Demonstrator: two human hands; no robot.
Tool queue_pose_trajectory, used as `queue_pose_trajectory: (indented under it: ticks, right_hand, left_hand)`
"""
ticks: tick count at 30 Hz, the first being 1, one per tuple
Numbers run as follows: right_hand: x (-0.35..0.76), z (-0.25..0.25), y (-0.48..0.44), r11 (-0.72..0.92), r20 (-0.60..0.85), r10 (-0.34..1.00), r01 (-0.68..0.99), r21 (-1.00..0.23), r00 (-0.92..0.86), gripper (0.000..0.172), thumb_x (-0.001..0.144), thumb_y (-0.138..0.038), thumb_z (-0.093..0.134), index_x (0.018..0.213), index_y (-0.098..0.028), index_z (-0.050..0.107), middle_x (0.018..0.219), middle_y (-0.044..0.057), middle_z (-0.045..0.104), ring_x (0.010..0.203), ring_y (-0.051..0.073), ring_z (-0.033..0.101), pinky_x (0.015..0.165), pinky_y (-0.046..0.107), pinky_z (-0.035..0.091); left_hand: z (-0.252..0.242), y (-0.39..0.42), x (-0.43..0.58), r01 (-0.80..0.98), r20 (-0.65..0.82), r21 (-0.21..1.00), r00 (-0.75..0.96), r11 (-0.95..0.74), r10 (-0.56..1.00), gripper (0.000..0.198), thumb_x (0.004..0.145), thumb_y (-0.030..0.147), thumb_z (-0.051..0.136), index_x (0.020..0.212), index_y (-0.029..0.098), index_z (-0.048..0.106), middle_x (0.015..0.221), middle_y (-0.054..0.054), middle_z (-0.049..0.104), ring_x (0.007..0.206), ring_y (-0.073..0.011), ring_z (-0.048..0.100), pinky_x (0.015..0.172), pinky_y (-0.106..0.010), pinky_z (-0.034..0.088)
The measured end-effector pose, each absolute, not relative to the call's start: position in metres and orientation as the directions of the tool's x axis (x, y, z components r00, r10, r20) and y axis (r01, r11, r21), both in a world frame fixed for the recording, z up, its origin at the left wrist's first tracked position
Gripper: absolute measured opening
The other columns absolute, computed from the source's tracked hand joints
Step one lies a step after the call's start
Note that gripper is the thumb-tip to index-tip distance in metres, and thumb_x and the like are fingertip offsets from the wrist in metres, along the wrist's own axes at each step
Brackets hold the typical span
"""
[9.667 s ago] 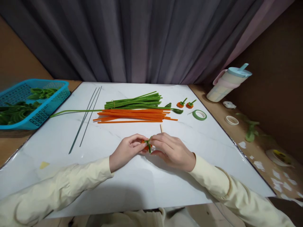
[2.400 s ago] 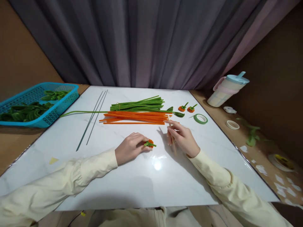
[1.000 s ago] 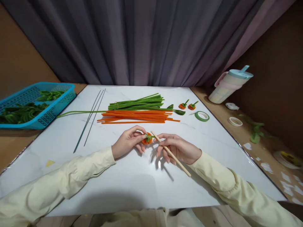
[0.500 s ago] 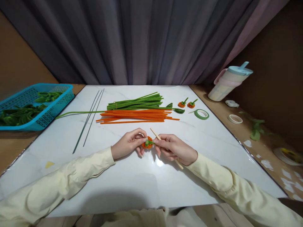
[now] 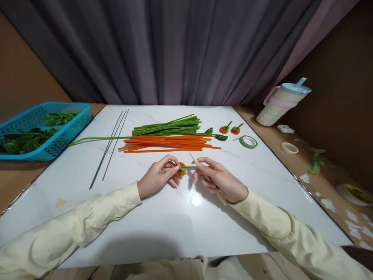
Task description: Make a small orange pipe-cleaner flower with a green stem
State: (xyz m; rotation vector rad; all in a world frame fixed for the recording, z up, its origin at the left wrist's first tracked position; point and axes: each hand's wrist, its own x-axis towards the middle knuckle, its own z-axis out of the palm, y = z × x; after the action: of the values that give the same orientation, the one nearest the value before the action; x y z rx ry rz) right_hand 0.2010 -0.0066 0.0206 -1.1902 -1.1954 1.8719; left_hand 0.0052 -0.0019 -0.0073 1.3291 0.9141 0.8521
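Observation:
Between the thumb and fingers of my left hand is a small orange pipe-cleaner pumpkin with a green top, its green stem pointing right. My right hand is closed around a thin wooden stick that slants across the palm, its upper tip showing above the thumb. A small gap separates the right fingers from the stem's end. Beyond the hands lie a bundle of orange pipe cleaners and a bundle of green pipe cleaners. Two similar orange pumpkins with green stems rest at the back right.
A blue basket with green leaf pieces stands at the left. Thin dark wires lie on the white table. Green tape sits right of the bundles. A tumbler and a white ring are on the right side surface.
My right fingers have let go of the green stem and drawn back a little to the right with the stick. The pumpkin has shifted slightly up and is turned a little in my left hand.

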Motion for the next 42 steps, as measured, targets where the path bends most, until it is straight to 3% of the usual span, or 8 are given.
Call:
queue_pose_trajectory:
  ticks: [6, 17, 23, 30, 38, 42]
  right_hand:
    - [0.204, 0.025, -0.006, -0.410, -0.381, 0.813, 0.033, -0.912, -0.441, 0.033, 0.078, -0.040, 0.060, 0.098, -0.020, 0.044, 0.061, -0.003, 0.057, 0.035, 0.001, 0.018, 0.029, 0.012, 0.013]
    - [0.201, 0.022, -0.008, -0.446, -0.389, 0.795, -0.014, -0.895, -0.466, 0.025, 0.081, -0.040, 0.055, 0.086, -0.022, 0.039, 0.060, -0.003, 0.061, 0.032, 0.001, 0.019, 0.027, 0.011, 0.012]
    - [0.205, 0.026, -0.007, -0.579, -0.428, 0.648, -0.044, -0.814, -0.630, 0.024, 0.085, -0.033, 0.052, 0.100, -0.019, 0.041, 0.071, 0.006, 0.068, 0.028, 0.002, 0.025, 0.023, 0.012, 0.017]
    - [0.205, 0.024, -0.011, -0.585, -0.371, 0.586, -0.059, -0.809, -0.721, 0.038, 0.089, -0.027, 0.046, 0.125, -0.014, 0.042, 0.090, 0.013, 0.069, 0.028, 0.004, 0.040, 0.026, 0.017, 0.037]
    - [0.203, 0.030, -0.015, -0.622, -0.443, 0.567, -0.009, -0.783, -0.694, 0.048, 0.090, -0.028, 0.044, 0.136, -0.017, 0.032, 0.092, 0.015, 0.070, 0.023, 0.002, 0.034, 0.022, 0.015, 0.033]
    - [0.201, 0.034, -0.015, -0.638, -0.459, 0.591, -0.036, -0.769, -0.664, 0.052, 0.089, -0.024, 0.043, 0.138, -0.015, 0.028, 0.085, 0.016, 0.071, 0.021, 0.004, 0.033, 0.021, 0.015, 0.030]
  left_hand:
    - [-0.005, -0.003, 0.005, -0.030, -0.064, 0.996, 0.423, 0.085, 0.904, 0.030, 0.078, 0.037, 0.060, 0.096, 0.018, 0.046, 0.080, -0.001, 0.058, 0.068, -0.0144, 0.064, 0.058, -0.028, 0.056]
    - [-0.010, -0.003, 0.005, -0.047, -0.009, 0.998, 0.428, 0.032, 0.904, 0.024, 0.078, 0.030, 0.061, 0.091, 0.018, 0.044, 0.073, 0.002, 0.059, 0.059, -0.0112, 0.062, 0.055, -0.025, 0.055]
    - [-0.016, -0.006, 0.004, 0.096, 0.162, 0.973, 0.371, -0.212, 0.914, 0.016, 0.080, 0.025, 0.058, 0.092, 0.017, 0.049, 0.069, 0.001, 0.061, 0.052, -0.0094, 0.061, 0.054, -0.023, 0.055]
    - [-0.020, -0.011, 0.002, 0.341, 0.486, 0.706, 0.405, -0.621, 0.774, 0.017, 0.084, 0.017, 0.053, 0.100, 0.015, 0.057, 0.091, -0.007, 0.067, 0.060, -0.0091, 0.063, 0.058, -0.019, 0.054]
    - [-0.020, -0.012, 0.002, 0.399, 0.551, 0.614, 0.400, -0.681, 0.732, 0.015, 0.083, 0.016, 0.054, 0.098, 0.015, 0.059, 0.087, -0.006, 0.069, 0.058, -0.0088, 0.062, 0.056, -0.018, 0.052]
    - [-0.018, -0.013, 0.002, 0.360, 0.473, 0.706, 0.401, -0.610, 0.784, 0.014, 0.083, 0.017, 0.055, 0.096, 0.016, 0.059, 0.085, -0.005, 0.068, 0.058, -0.0090, 0.060, 0.055, -0.019, 0.050]
